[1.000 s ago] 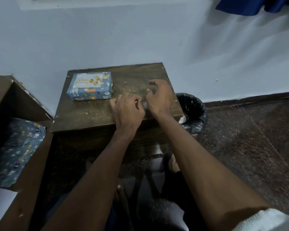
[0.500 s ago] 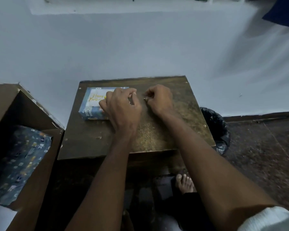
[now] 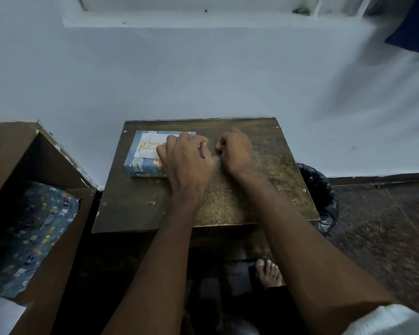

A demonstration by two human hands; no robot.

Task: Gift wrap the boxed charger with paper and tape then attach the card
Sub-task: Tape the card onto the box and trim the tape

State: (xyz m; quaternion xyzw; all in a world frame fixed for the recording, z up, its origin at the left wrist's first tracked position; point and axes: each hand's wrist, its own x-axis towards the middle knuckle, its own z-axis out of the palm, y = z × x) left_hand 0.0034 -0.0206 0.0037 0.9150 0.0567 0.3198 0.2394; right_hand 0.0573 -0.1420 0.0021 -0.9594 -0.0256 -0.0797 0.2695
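Head camera looked straight down on a small dark wooden counter (image 3: 264, 189) pushed up against a pale wall (image 3: 203, 76). The wrapped box (image 3: 144, 166) sat at the counter's far left corner, flat, in blue patterned paper, with the white card (image 3: 148, 147) lying on its top face, gold "Happy Birthday" lettering partly readable. The left hand (image 3: 185, 160) hung over the box's right end, covering that end of both card and paper; its fingers were curled with thumb and forefinger drawn together, but whether they pinched anything I could not tell. The right hand (image 3: 236, 151) was just beside it, apart from the box, knuckles up and fingers curled tight over bare wood; whatever it might have held was too small or hidden to make out.

Around them: an open cardboard carton (image 3: 65, 213) stood to the left, nearly touching the counter's edge, with a loose sheet of the same patterned wrapping paper (image 3: 32, 235) lying inside. A bin lined with a black bag (image 3: 322, 189) was tucked against the counter's right side, partly hidden behind it. Under the near edge a bare foot (image 3: 269, 273) rested on the dark speckled floor (image 3: 385, 226). A blue cloth (image 3: 414, 25) hung at the upper right corner, and a white ledge (image 3: 203, 20) ran along the wall above.
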